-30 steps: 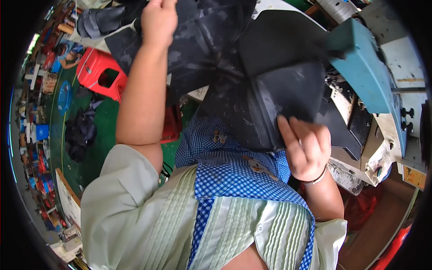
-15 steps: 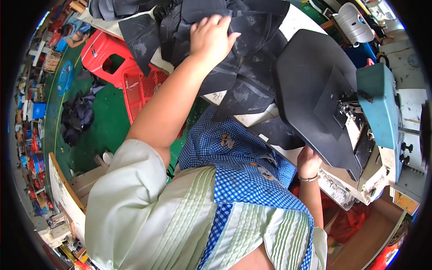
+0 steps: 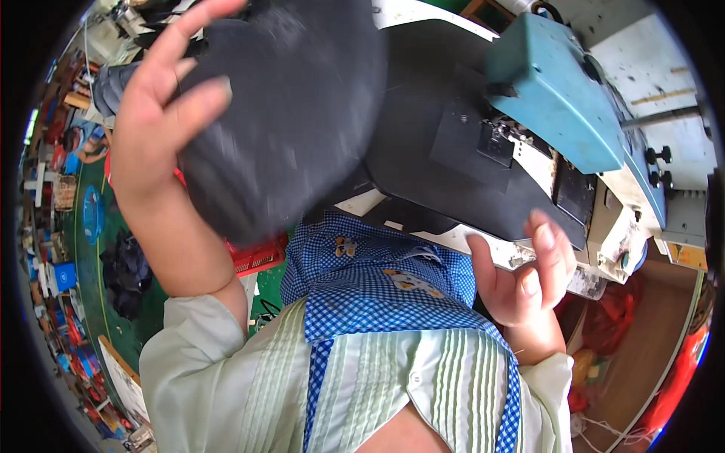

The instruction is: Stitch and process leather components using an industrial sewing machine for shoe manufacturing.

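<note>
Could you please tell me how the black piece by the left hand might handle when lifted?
The black piece is probably light, as the left hand alone seems to support it. It may be fairly flexible, since its surface, though blurred, looks bent.

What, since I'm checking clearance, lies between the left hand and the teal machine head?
In the head view, going right from the left hand: a raised, blurred black piece, then a black panel beside the teal head.
</note>
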Demonstrator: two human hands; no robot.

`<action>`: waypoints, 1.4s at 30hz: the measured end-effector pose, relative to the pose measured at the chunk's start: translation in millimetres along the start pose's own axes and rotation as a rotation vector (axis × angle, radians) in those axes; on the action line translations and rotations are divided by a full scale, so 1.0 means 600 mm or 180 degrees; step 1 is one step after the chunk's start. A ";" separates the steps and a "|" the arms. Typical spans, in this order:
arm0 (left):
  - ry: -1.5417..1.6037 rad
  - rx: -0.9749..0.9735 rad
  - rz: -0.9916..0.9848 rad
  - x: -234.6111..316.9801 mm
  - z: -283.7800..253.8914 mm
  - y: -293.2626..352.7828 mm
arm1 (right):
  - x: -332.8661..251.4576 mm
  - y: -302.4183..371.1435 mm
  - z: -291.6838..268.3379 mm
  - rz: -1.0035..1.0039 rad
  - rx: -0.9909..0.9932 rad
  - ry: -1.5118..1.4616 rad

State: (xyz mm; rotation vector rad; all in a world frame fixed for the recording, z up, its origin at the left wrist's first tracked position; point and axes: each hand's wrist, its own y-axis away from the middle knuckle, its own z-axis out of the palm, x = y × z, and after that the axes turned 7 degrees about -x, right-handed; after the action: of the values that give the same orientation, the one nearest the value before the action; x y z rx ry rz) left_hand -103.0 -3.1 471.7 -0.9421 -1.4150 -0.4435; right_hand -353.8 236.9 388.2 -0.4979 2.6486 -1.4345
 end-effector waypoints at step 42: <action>-0.3427 -0.1223 0.0954 -0.074 0.225 -0.080 | 0.076 -0.042 0.009 0.1184 -0.1508 -0.0302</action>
State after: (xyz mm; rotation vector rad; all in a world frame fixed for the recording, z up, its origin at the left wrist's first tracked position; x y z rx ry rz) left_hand -231.5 60.7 428.2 -1.8336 -2.1197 0.0740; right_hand -389.4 204.9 409.7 -0.0841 2.7999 -0.6678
